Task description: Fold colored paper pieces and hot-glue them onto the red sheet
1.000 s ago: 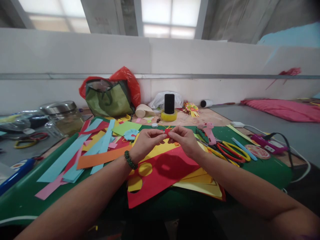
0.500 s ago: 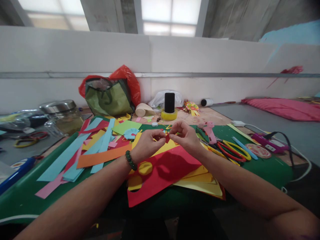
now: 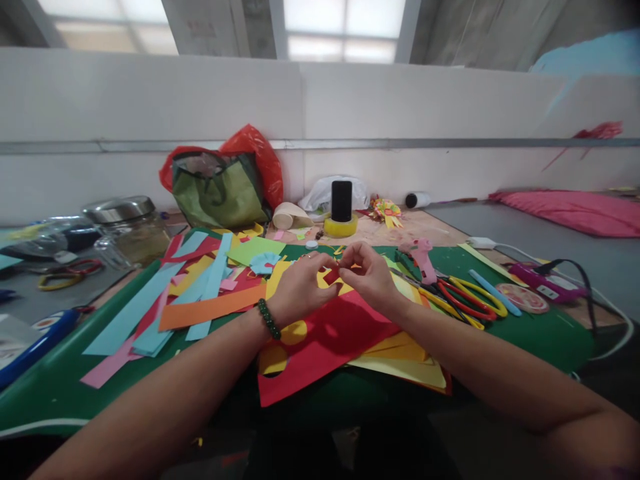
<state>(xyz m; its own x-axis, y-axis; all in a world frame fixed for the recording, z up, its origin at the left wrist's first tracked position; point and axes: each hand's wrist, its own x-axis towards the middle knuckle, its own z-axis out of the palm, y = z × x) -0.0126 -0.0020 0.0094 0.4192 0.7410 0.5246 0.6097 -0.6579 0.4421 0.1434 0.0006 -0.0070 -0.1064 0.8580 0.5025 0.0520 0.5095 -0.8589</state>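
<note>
A small red paper piece [image 3: 331, 275] is pinched between my two hands, above the stacked paper. My left hand [image 3: 303, 288], with a green bead bracelet at its wrist, has its fingers curled at the piece's left side. From the right, my right hand [image 3: 369, 275] closes thumb and forefinger on it. Below lies a large red sheet [image 3: 320, 347] over yellow and orange sheets [image 3: 400, 363]. Two yellow paper discs [image 3: 294, 332] rest near the red sheet's left end, beside my left wrist.
Coloured strips [image 3: 210, 307] lie left on the green mat [image 3: 55, 393]. Scissors [image 3: 470, 300], a pink glue gun [image 3: 423, 261] and a blue stick [image 3: 495, 293] lie right. Behind stand a phone [image 3: 341, 201] on yellow tape [image 3: 341, 227], a glass jar [image 3: 130, 237] and a green bag [image 3: 220, 193].
The left hand has turned a little and moved slightly right, its fingers shifting around the red piece. The right hand stays nearly in place. The whole view has shifted slightly.
</note>
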